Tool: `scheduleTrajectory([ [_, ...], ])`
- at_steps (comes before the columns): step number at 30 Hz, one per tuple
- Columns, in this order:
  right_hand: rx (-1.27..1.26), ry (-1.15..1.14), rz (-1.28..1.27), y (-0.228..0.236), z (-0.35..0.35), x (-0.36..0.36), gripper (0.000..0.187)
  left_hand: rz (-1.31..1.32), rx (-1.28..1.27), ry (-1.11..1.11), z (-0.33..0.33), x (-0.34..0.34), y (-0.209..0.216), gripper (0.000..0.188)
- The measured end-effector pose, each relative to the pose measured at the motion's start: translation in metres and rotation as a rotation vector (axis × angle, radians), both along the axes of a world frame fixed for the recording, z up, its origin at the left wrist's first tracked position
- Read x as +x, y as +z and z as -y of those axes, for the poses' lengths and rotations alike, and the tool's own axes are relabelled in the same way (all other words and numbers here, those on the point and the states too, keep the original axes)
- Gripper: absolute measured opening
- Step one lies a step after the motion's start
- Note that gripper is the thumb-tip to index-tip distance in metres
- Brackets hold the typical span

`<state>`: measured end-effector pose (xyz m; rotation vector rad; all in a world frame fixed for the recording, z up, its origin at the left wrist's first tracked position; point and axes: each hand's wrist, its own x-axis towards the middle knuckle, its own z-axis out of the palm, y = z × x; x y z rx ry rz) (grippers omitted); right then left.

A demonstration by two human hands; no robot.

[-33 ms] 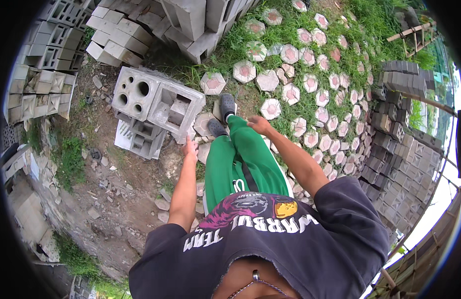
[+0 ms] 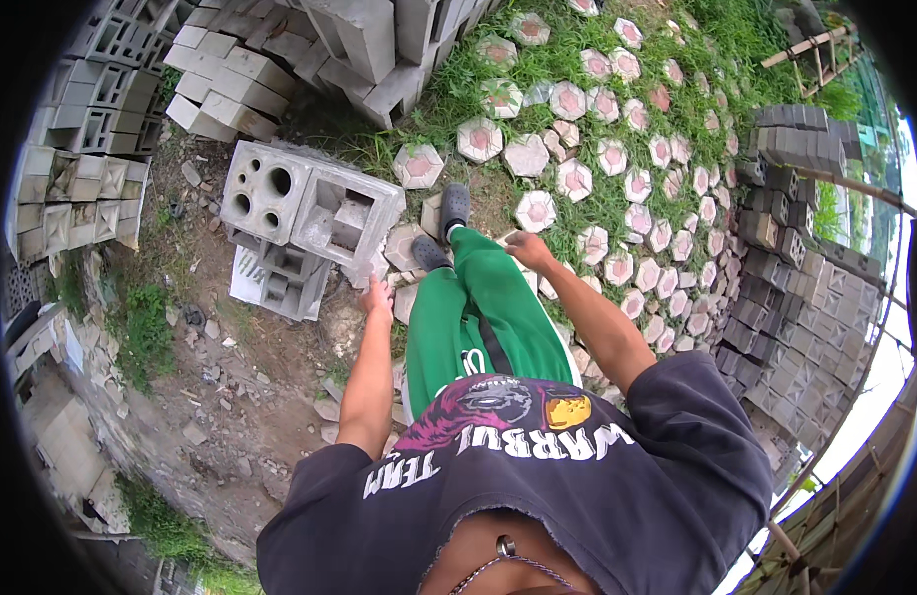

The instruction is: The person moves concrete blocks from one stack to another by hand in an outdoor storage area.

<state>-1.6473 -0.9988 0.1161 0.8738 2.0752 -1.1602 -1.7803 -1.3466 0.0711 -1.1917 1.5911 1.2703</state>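
Observation:
My left hand (image 2: 377,296) hangs just off the near right corner of a stack of grey concrete blocks, fingers apart and nothing in them. On top of that stack lies a block with round holes (image 2: 263,191), beside a square-framed hollow block (image 2: 347,213). Under them sit more hollow blocks (image 2: 283,273), partly hidden. Beside my right knee is my right hand (image 2: 525,248), empty, its fingers loosely extended and partly turned from view. My feet, in grey clogs (image 2: 455,206), stand on paving slabs next to the stack.
Hexagonal pavers (image 2: 574,179) with reddish centres lie spread across the grass to the right. Tall hollow blocks (image 2: 354,40) rise ahead. More stacked blocks stand at far left (image 2: 81,188) and right (image 2: 795,327). Broken rubble (image 2: 195,433) covers the dirt at left.
The view has shifted slightly, so the pavers and stacks sit a little differently. Both hands stay nearly where they were, and the blocks have not visibly moved.

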Motion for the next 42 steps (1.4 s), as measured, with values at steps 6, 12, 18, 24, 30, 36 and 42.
scheduleTrajectory([
  [6,-0.143,-1.275,-0.043,0.031,-0.019,0.164,0.012,-0.197,-0.107,-0.176,-0.003,-0.014,0.022,0.028],
  [12,-0.234,-1.701,-0.407,0.059,0.0,0.199,0.021,-0.314,-0.004,-0.762,-0.097,-0.056,0.041,0.026],
  [18,-0.281,-1.781,-0.557,0.068,-0.051,0.183,0.03,-0.567,0.217,-1.106,-0.305,-0.043,0.091,0.029],
  [24,-0.176,-1.596,-0.658,0.075,-0.166,0.211,0.045,-0.593,0.609,-1.147,-0.476,0.027,0.11,0.034],
  [30,-0.16,-1.641,-0.753,0.1,-0.252,0.241,0.032,-0.56,0.671,-1.429,-0.577,0.122,0.142,0.041],
  [36,-0.276,-1.679,-0.688,0.091,-0.287,0.243,0.024,-0.309,0.726,-1.834,-0.637,0.155,0.15,0.033],
  [42,-0.356,-1.67,-0.627,0.074,-0.321,0.229,0.026,-0.287,0.742,-1.99,-0.724,0.154,0.167,0.033],
])
